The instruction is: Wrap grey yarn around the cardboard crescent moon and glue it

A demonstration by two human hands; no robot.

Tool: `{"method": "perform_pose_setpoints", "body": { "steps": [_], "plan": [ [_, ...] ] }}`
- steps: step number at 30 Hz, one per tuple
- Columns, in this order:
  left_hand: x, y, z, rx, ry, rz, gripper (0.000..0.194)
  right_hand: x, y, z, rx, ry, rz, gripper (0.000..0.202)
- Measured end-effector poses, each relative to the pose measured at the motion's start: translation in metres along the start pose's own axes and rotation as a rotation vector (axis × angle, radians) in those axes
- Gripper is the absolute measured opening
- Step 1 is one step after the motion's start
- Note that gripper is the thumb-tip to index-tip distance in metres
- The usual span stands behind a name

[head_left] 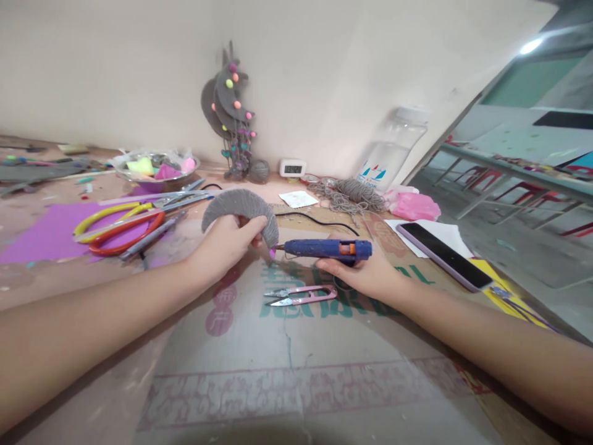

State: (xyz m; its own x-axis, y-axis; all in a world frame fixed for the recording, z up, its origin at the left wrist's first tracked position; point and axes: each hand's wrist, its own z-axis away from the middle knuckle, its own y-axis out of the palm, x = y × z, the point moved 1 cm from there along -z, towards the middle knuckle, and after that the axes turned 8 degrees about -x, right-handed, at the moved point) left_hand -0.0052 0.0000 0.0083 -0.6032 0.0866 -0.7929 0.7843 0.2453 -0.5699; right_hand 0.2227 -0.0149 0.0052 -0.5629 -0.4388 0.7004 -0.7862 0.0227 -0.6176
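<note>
A grey yarn-wrapped crescent (241, 204) is pinched between the thumb and fingers of my left hand (231, 238). At its lower right tip sits a small purple piece (272, 253). My right hand (365, 269) is wrapped round a blue glue gun (319, 248), whose nozzle points left and is at or very near the purple piece; whether they touch I cannot tell. Below the glue gun, pink-handled thread snips (303, 295) lie on the printed cardboard (222, 383).
Scissors (125, 225) and purple sheets (50, 232) lie left, near a bowl (160, 179). Behind are hanging grey crescents (229, 99), a clock (293, 167), grey yarn (356, 194) and a bottle (393, 148). A phone (445, 254) lies right.
</note>
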Motion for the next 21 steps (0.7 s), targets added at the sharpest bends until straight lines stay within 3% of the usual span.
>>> {"method": "perform_pose_setpoints", "body": {
  "steps": [21],
  "plan": [
    [0.003,0.002,0.000,-0.001,-0.036,0.084,0.042,-0.012,-0.001,0.000,-0.032,0.051,0.049,0.029]
  ]
}}
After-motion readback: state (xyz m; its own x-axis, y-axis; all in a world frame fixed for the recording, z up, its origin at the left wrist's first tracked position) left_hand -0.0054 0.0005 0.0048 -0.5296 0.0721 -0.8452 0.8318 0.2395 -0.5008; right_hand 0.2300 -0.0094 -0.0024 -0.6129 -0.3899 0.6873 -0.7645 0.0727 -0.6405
